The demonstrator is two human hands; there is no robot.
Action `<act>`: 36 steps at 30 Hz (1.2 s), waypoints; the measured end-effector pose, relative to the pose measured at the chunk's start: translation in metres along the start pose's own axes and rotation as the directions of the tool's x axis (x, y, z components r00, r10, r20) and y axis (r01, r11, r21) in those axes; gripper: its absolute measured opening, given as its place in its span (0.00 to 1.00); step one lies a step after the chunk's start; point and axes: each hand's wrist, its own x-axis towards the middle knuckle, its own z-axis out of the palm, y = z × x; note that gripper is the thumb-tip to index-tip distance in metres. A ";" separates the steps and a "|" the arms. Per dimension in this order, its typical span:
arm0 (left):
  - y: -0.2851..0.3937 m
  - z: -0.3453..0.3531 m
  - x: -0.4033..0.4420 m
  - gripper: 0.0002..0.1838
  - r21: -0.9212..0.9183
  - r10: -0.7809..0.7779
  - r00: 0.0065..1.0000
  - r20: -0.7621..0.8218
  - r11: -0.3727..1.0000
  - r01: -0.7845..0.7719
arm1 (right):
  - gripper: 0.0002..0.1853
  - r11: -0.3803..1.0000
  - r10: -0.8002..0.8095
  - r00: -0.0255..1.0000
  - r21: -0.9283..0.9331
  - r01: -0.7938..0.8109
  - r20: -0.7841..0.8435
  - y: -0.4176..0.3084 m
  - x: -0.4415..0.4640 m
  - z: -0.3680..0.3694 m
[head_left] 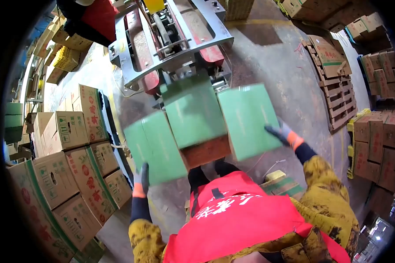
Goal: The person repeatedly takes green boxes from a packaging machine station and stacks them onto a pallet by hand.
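Cardboard panels, three of them, all green, fanned out just ahead of the dark-clad legs [198, 177]: left panel [156, 149] angled outward, middle panel [194, 114] pointing up toward the machinery, right panel [250, 120] leaning off the other way. Can't tell whether flaps of one carton or separate pieces, a bit blurry. Reddish-brown cardboard [206, 152] visible below the middle one, in between the two side ones.

Left hand [141, 179], grey-gloved with orange at the wrist, right at the outer lower edge of the left panel. Right hand [285, 133], same getup, at the outer edge of the right panel, with one dark fingertip over the green face. Fingers otherwise mostly hidden or smeared on both hands, so honestly can't tell if pinching the cardboard or just resting against it.

Straight ahead, silver-framed machine [180, 56] with red side parts [213, 56], super close to the middle panel. Another person [92, 22] in dark and red clothing up at top left. Red apron [232, 215] and mottled mustard sleeves [331, 188] on the wearer. Big stack of printed cartons [74, 184] on the left, more stacked cartons [377, 144] far right, plus wooden pallet [340, 103] with printed cardboard [331, 55] on top.
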 end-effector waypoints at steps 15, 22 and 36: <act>-0.005 -0.010 0.040 0.27 -0.542 -0.349 0.917 0.193 0.741 0.397 | 0.37 0.948 0.067 0.990 0.318 -0.024 -0.126 0.022 -0.005 0.027; 0.055 -0.026 0.168 0.29 -0.197 0.145 0.813 0.564 0.980 -0.039 | 0.39 0.480 0.423 0.763 0.835 0.270 -0.489 0.105 -0.266 0.141; 0.479 0.350 -0.236 0.29 -0.666 -0.145 -0.776 0.613 0.434 -0.607 | 0.33 0.446 0.878 -0.468 0.181 0.876 0.103 -0.066 -0.394 0.693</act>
